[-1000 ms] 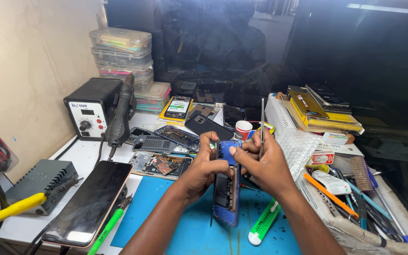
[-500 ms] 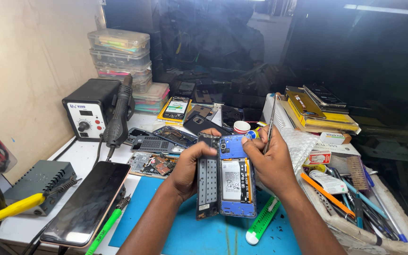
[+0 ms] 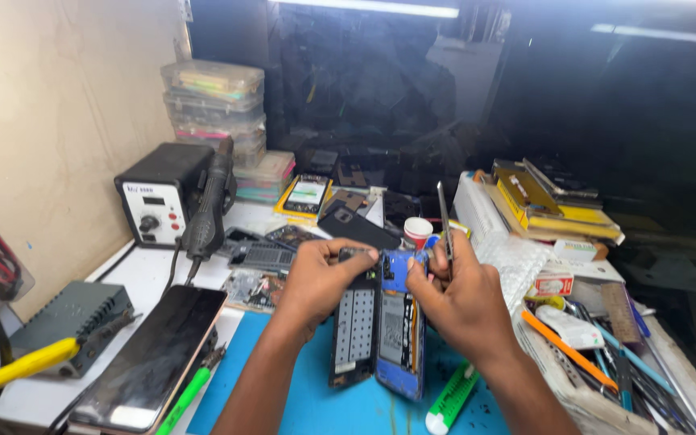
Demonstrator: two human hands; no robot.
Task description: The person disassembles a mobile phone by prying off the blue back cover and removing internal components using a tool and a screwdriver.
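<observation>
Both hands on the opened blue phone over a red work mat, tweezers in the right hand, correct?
Not quite: the work mat is blue, not red, per the head view. Both the left hand and right hand do hold the opened blue phone, metal tweezers in the right.

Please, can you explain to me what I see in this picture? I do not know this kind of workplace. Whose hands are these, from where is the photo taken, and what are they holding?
The picture comes from a camera worn on a person's head, looking down at that person's own two bare hands over a crowded workbench. The left hand holds an opened phone, its back cover swung aside so the inner parts show. The right hand steadies the phone and holds thin metal tweezers pointing upward. Under the hands lies a blue work mat. On the left stand a black hot-air station, a dark-screened phone and a green-handled tool. On the right lies a heap of small tools.
</observation>
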